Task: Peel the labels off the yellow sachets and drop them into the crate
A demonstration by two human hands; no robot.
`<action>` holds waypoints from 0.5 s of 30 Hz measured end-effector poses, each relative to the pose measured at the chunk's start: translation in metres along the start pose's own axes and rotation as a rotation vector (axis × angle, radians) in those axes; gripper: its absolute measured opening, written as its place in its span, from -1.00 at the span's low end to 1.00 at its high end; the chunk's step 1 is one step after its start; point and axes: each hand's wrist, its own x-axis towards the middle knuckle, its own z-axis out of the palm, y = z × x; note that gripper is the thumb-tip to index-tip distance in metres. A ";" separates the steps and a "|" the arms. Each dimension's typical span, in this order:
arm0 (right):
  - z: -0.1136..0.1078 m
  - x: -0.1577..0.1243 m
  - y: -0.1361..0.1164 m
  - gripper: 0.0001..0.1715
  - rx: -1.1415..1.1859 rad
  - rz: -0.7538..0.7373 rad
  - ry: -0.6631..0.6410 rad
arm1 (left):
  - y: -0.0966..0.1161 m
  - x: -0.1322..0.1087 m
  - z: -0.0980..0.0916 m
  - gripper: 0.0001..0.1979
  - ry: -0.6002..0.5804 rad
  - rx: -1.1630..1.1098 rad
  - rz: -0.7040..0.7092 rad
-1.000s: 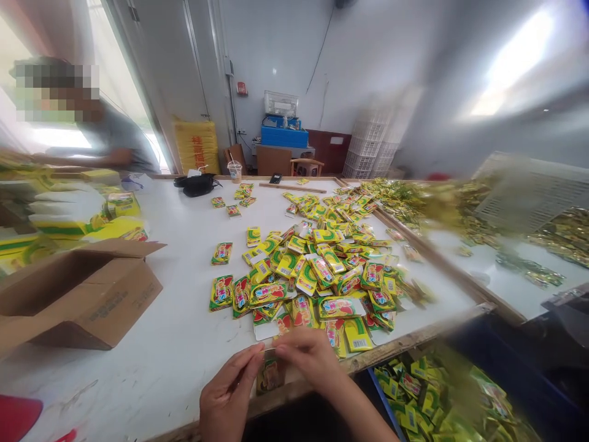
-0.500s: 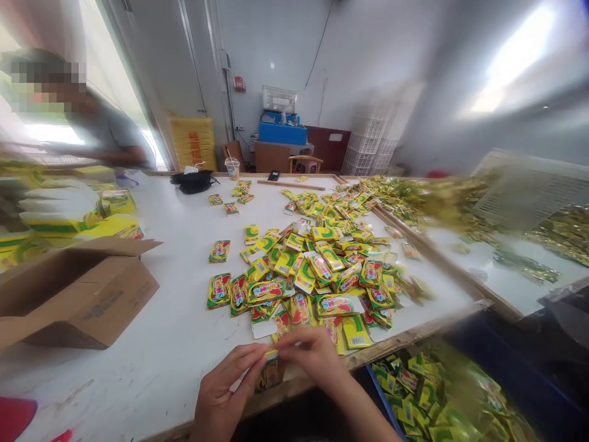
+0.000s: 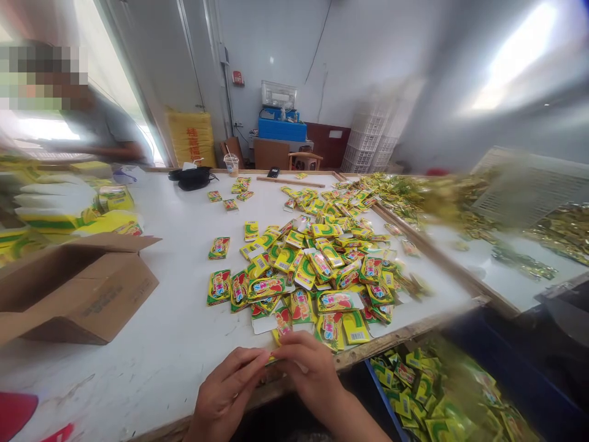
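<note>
My left hand [image 3: 225,393] and my right hand [image 3: 309,372] meet at the near edge of the white table [image 3: 175,344]. Their fingertips pinch together on one small yellow packet [image 3: 272,358], of which only a sliver shows between them. Just beyond my hands lies a wide scatter of yellow-green packets [image 3: 313,270] with red print, spreading toward the far right of the table.
An open cardboard box [image 3: 78,288] lies on its side at the left. Another person [image 3: 92,123] stands at the far left behind stacked yellow packs [image 3: 59,209]. A blue bin of packets [image 3: 427,393] sits below the table's right edge. A black bag [image 3: 193,178] and cup [image 3: 231,164] stand at the back.
My hands have stayed together at the table edge; the packet, which hung visibly below my fingers before, is now almost covered by them. The view has drifted slightly.
</note>
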 end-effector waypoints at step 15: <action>-0.002 -0.001 -0.009 -0.68 -0.054 0.102 0.084 | -0.007 -0.012 0.006 -0.60 0.012 -0.055 -0.127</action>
